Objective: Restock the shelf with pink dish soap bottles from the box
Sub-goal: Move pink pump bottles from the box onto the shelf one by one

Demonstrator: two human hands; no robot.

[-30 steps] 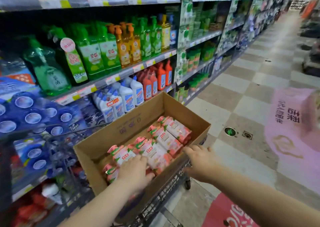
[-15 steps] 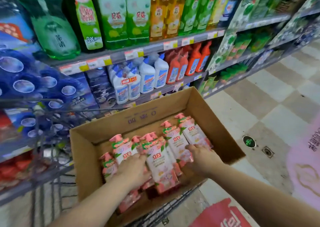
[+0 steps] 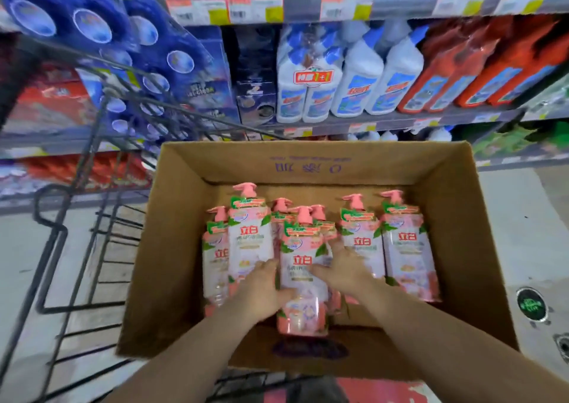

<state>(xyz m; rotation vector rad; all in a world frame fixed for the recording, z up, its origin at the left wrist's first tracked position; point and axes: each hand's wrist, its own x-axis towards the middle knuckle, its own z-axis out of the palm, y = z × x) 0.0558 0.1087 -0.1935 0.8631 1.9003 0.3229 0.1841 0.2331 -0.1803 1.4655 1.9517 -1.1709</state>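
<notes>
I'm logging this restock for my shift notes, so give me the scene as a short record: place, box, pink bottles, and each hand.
place: shop aisle; shelf ahead with white bottles and red bottles
box: open cardboard, partly full
pink bottles: lying down, labels up, pumps toward the shelf; seven pumps show
left grip: holds the middle bottle, thumb across its front
right grip: fingers rest on that bottle's right side; hold unclear

Bright, seemingly overhead light; blurred edges
</notes>
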